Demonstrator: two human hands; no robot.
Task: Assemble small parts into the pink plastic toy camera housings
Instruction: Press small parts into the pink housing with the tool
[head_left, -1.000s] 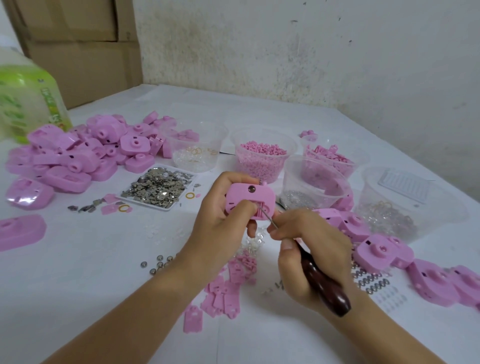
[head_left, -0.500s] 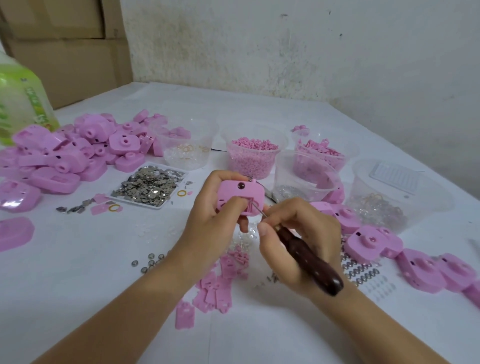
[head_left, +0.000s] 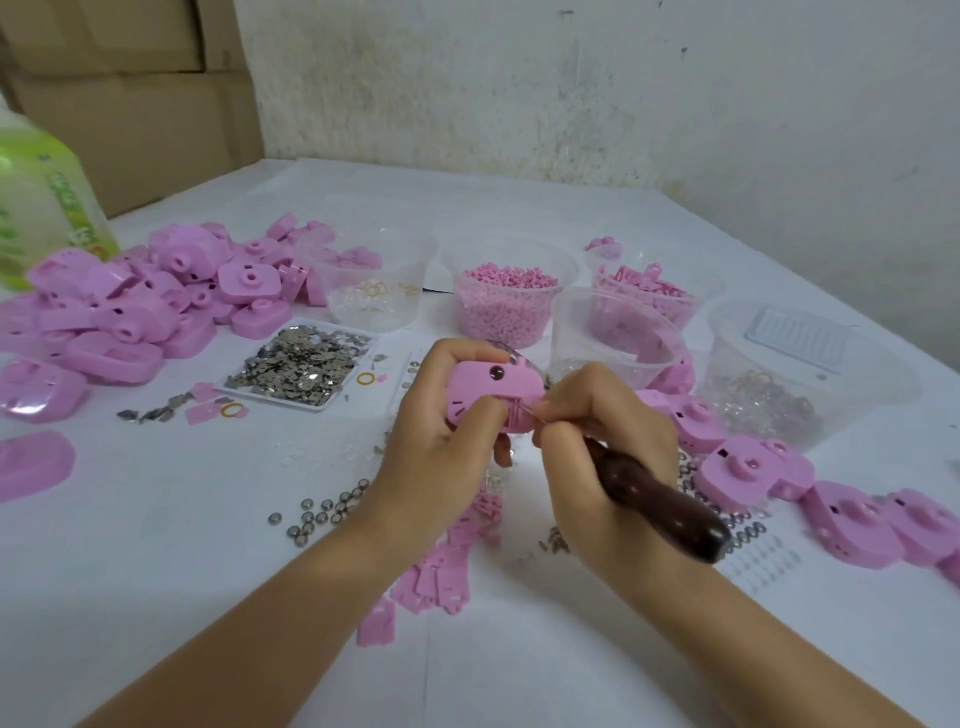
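Pink toy camera housing (head_left: 491, 387) is held above the white tabletop (head_left: 156, 545), mid-view, in the left hand (head_left: 441, 457), whose grip curls round it with the thumb across its face. The right hand (head_left: 608, 457) has its grip pinched round a dark-handled tool (head_left: 660, 499), whose thin metal tip touches the housing's slotted lower edge. More housings (head_left: 130, 306) lie piled at far left.

Housing pile (head_left: 130, 312) far left, tubs (head_left: 506, 304) behind, tray (head_left: 304, 366) between, on the table (head_left: 156, 545).
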